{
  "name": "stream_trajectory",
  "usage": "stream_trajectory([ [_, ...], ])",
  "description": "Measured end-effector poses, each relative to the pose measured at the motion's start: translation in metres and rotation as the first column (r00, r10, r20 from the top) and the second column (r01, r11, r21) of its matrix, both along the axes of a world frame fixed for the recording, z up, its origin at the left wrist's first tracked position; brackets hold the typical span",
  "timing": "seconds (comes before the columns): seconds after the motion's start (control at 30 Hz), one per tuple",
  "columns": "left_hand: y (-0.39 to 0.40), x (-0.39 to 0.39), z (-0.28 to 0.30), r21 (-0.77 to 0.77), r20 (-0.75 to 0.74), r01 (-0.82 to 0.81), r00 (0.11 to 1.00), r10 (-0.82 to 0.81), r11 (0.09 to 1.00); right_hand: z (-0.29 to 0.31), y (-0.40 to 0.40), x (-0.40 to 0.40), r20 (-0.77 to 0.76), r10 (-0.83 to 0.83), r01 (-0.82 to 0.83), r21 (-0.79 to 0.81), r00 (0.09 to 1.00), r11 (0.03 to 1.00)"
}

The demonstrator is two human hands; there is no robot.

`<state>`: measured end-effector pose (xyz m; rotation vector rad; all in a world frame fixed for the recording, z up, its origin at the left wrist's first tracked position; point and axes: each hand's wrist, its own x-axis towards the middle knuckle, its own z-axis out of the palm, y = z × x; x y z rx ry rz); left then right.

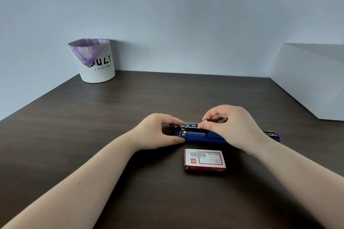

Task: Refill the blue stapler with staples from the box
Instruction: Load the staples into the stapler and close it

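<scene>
Both hands meet over the blue stapler (202,138), which lies opened out flat across the dark surface (130,98) in the head view, its far end (271,134) poking out past the right wrist. The left hand (158,132) is closed on the stapler's left end, thumb on the near side and fingers behind, apparently pinning the body so the raised metal magazine (189,128) stays put. The right hand (230,126) pinches a small pale strip (204,123) between thumb and forefinger right at the magazine's open channel; it looks like a stick of staples being fed in, though it is too small to be sure. Judging from this, the loading step is underway and the stapler has not yet been shut. Just in front of the stapler, nearer the person, sits the red-and-white staple box (204,161), kept within easy reach; whether it is open I cannot tell. Well apart at the back left stands a white bin (97,69) with a purple liner, and a white block (312,80) sits at the right.
</scene>
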<state>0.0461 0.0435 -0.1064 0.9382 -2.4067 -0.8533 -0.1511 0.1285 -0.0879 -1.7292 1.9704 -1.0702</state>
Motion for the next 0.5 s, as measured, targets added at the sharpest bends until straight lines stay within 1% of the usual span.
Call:
stream_trajectory([
  [0.17,0.000,0.000,0.000,-0.008,-0.001,0.007,1.000,-0.007,1.000,-0.006,0.002,0.001,-0.138,0.001,-0.002,-0.004,0.990,1.000],
  [0.27,-0.001,0.000,-0.001,-0.011,-0.004,0.010,1.000,-0.010,1.000,-0.005,0.005,0.000,-0.202,0.064,-0.060,0.028,0.977,0.998],
  [0.33,-0.002,0.000,-0.002,-0.013,-0.003,0.010,1.000,-0.010,1.000,-0.003,0.007,-0.002,-0.221,0.115,-0.112,0.028,0.969,0.993],
  [0.43,-0.002,0.000,-0.002,-0.003,-0.005,0.009,1.000,-0.009,1.000,-0.002,0.009,-0.008,-0.185,0.118,-0.128,-0.042,0.976,0.991],
  [0.5,-0.002,0.000,-0.003,0.000,-0.013,0.007,1.000,-0.007,1.000,-0.002,0.010,-0.010,-0.221,0.133,-0.145,-0.040,0.966,0.989],
])
